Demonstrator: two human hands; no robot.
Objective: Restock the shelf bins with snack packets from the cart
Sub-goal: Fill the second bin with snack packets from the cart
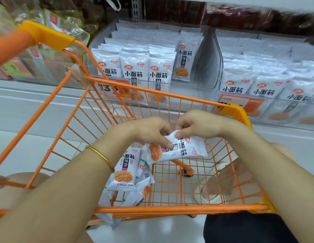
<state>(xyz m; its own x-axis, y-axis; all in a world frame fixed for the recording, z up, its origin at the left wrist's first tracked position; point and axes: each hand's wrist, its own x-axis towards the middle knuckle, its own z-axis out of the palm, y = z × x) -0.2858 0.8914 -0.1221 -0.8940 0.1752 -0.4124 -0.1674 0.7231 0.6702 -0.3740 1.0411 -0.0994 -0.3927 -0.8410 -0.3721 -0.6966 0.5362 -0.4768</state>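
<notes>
Orange wire cart [170, 209]: it stands right in front of you, with its far rim close to the shelf front. Both your forearms reach in over the near rim.
Floor [21, 151]: pale glossy tile, also visible through the cart's mesh bottom.
Shelf [38, 97]: a white ledge running across your view, carrying a row of clear plastic bins.
Middle bin [211, 64]: rows of white packets stand upright with their faces toward you. One packet leans alone at the right end. An orange price tag [115, 89] sits on the front.
Right bin [218, 50]: packed with rows of the same white packets, blurred toward the edge of the view.
Left bin [38, 71]: holds other goods in clear bags, too blurred to read.
Held packet [184, 149]: you hold it above the cart's interior, printed face up. Its long axis runs left to right, slightly higher on the right. The noodle-picture end points left and the logo end points right.
Left hand [149, 130]: your fingers [167, 143] are curled and pinch the packet near its middle. A gold bangle [100, 156] circles the wrist.
Right hand [198, 123]: your fingers [183, 133] are curled over the packet's far edge and grip it, almost touching the left hand.
Loose packets [124, 171]: a small heap on the cart bottom toward its left side. The top one lies face up with its long axis pointing away from you and its picture end nearest you.
</notes>
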